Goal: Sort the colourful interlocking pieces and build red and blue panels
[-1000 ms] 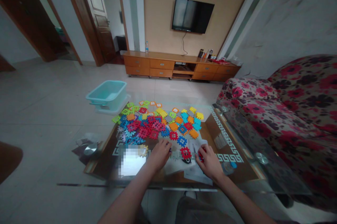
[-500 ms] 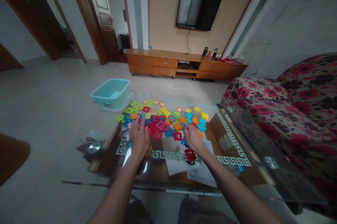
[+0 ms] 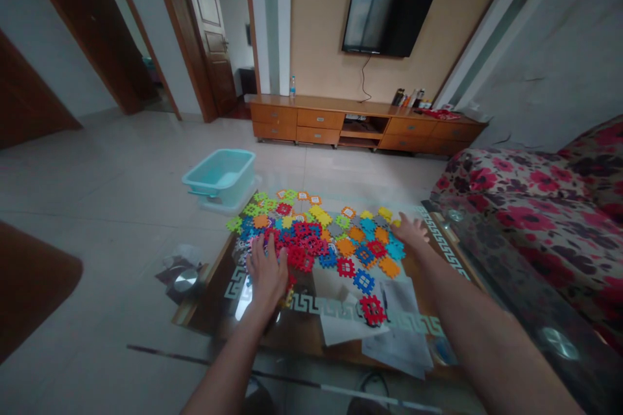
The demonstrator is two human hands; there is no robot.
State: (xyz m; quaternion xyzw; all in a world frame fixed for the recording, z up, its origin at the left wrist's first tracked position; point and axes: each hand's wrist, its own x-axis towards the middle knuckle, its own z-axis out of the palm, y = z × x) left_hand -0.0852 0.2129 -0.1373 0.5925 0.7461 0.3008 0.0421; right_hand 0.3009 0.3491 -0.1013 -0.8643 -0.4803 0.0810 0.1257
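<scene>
Many flat plastic interlocking tiles with notched edges lie spread over a glass-topped coffee table. My left hand rests at the left end of the spread, fingers apart, beside a heap of red tiles. At the far right end, my right hand reaches out with spread fingers, next to a yellow tile and light blue tiles. A blue window tile lies nearer to me. Closer still sits a small group of red window tiles. Orange tiles are in the middle.
A light turquoise tub stands on the floor beyond the table's left corner. White papers show at the near side of the table. A flowered sofa is at the right; a wooden TV cabinet lines the far wall.
My right hand has moved from the near middle to the far right and its fingers have spread. The left hand stays over the left tiles. The view has shifted slightly.
</scene>
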